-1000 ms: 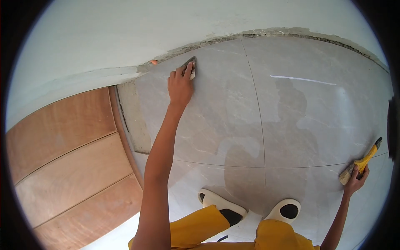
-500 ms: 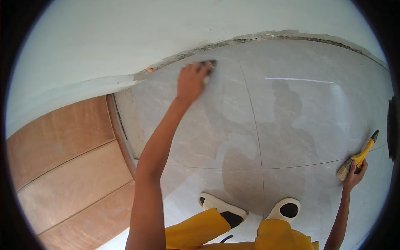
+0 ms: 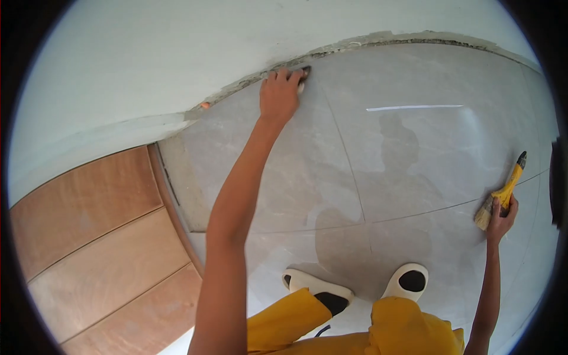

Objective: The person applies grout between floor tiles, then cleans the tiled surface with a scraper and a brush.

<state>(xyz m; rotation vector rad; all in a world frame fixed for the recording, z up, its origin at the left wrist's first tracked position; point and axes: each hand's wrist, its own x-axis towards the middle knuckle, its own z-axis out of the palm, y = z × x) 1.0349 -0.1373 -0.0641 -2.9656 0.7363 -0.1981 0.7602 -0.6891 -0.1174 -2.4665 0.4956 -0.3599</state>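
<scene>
At the foot of the wall, my left hand is closed around a small dark-and-pale tool, pressed down close to the floor tiles. Most of that tool is hidden under the fingers, and I cannot tell its kind. Off to the right, my right hand grips a paintbrush with a yellow handle and a black end. Its pale bristles point down and left, low over the tiles.
A rough gap runs between tiles and white wall. A small orange bit lies beside it. Brown wooden panels stand at left. My feet in cream slippers are below. A dark object sits at the right edge.
My left hand has moved up toward the wall gap with its tool. The right hand still holds the paintbrush and has shifted slightly up and left in view.
</scene>
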